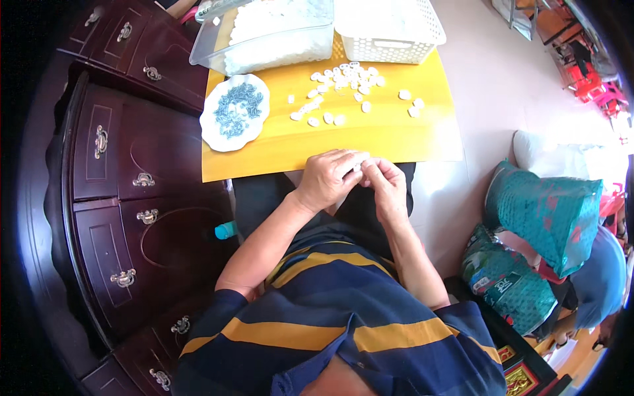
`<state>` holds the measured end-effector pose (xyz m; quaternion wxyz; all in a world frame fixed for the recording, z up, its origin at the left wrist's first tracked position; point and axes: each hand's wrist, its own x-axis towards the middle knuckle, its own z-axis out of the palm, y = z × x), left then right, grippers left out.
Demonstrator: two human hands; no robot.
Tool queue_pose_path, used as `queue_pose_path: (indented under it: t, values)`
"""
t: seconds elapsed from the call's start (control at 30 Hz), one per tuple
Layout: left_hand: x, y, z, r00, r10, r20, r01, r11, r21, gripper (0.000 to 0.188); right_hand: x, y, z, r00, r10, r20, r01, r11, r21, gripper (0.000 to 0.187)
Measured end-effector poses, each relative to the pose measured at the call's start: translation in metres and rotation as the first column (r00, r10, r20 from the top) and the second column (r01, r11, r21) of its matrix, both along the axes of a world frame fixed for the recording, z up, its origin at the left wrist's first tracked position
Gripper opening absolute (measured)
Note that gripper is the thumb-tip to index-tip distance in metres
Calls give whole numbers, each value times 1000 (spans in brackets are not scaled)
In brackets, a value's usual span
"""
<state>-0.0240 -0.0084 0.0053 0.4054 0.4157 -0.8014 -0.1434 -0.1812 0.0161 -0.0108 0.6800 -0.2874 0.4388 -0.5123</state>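
Observation:
My left hand [327, 177] and my right hand [386, 186] meet just off the front edge of the yellow table [277, 162]. Both have their fingers pinched together around something small and whitish, mostly hidden by the fingertips. Beyond them lies a loose group of small white oval plastic pieces [366, 107], densest toward the back of the table. To the left of these stands a white scalloped plate [212, 135] with many small dark metallic parts [231, 122] and a few whitish bits in it.
A clear tub [264, 63] of white pieces and a white perforated basket [389, 51] stand at the back. Dark wooden drawers [165, 165] line the left. On the right floor are green bags [541, 204], a white sack [551, 155] and another person in blue [598, 277].

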Motion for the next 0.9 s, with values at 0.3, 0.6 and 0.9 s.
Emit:
queue_pose_path:
  t: [0.3, 0.6, 0.9]
  values:
    - [31, -17, 11, 987, 162, -2, -158, 963, 217, 28, -20, -24, 17, 911, -79, -405, 50, 995, -82, 21]
    - [34, -82, 5, 951, 301, 69, -304, 952, 32, 12, -77, -77, 17, 197, -365, -910, -52, 923, -381, 23]
    - [26, -135, -17, 942, 218, 255, -250, 963, 101, 12, -36, -92, 22, 363, -397, -843, -89, 886, -456, 19]
